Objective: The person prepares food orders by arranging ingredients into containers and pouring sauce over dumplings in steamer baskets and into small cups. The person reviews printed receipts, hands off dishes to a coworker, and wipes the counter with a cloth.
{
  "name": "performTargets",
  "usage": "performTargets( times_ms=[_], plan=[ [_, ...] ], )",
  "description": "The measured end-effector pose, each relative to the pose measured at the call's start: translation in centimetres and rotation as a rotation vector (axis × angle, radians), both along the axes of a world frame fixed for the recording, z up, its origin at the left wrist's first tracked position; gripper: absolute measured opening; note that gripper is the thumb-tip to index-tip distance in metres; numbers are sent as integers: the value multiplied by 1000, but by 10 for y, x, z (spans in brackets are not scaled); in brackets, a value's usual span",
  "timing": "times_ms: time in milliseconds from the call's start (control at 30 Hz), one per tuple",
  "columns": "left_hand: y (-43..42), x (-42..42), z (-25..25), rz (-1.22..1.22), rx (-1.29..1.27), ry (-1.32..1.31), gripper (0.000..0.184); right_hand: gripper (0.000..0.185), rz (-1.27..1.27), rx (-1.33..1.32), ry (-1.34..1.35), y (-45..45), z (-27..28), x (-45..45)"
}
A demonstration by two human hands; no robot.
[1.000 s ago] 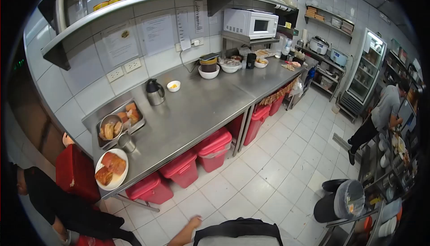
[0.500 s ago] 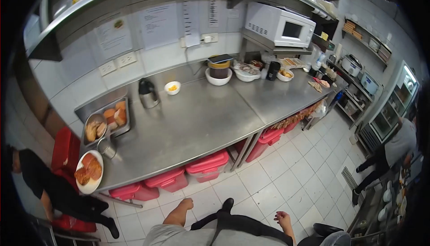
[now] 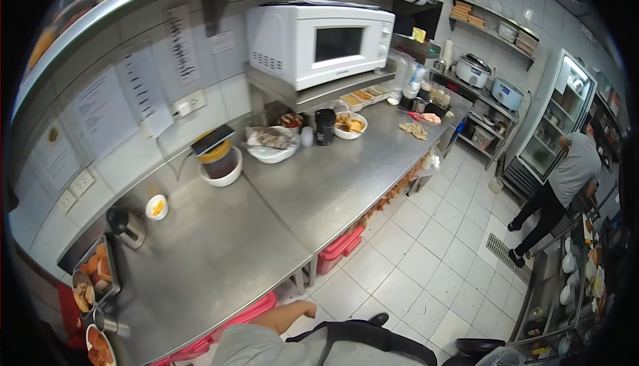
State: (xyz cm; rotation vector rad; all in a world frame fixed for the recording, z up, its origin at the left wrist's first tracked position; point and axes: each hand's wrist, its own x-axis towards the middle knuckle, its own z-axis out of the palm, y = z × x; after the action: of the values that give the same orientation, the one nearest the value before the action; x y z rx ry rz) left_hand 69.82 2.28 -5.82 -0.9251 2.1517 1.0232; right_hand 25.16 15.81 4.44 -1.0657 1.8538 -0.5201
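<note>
My left hand (image 3: 306,309) hangs low in front of me, past the front edge of the steel counter (image 3: 200,266). Its fingers look curled in, with nothing visible in them, and it touches nothing. Below the counter beside that arm are red-lidded bins (image 3: 339,249). My right hand is out of view. On the counter stand a steel jug (image 3: 126,227), a small white bowl (image 3: 156,207) with yellow food, and a white bowl holding a dark-filled container (image 3: 223,168). A wrapped bundle (image 3: 271,141) lies farther along, near a black cup (image 3: 325,127).
A white microwave (image 3: 326,45) sits on a raised shelf above the counter. Tiled floor (image 3: 399,259) runs along my right, with a drain grate (image 3: 507,258). A person in a grey shirt (image 3: 574,169) stands at the far right near a glass-door fridge (image 3: 556,116). Racks of dishes (image 3: 569,266) line the right.
My view has turned right and moved along the counter, so the jug and bread tray now sit farther left. My right hand and the person in black have left the view.
</note>
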Motion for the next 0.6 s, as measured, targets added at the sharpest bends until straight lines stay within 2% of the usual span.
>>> performTargets(
  times_ms=[67,233,300,333,433,467,500,600],
  plan=[
    [-60,-55,-4,1,-73,37,33,19,-9,24,24,-26,-1,-33],
    [-130,-199,41,477,-110,409,44,19,-21,50,94,-120,-4,-144],
    [-152,-246,67,416,76,381,48,19,-20,57,130,-164,-4,-193],
    [-164,-263,60,426,141,402,48,19,-20,68,145,-180,-7,-216],
    [-188,-278,40,353,140,499,45,19,-28,131,173,-206,-21,-267],
    [-197,-282,47,387,173,502,44,19,-25,145,184,-221,-20,-281],
    [-207,-285,64,424,201,507,43,19,-20,156,197,-244,-47,-306],
    [-249,-286,90,435,249,444,42,19,-90,-13,15,-340,-47,-335]
  ],
)
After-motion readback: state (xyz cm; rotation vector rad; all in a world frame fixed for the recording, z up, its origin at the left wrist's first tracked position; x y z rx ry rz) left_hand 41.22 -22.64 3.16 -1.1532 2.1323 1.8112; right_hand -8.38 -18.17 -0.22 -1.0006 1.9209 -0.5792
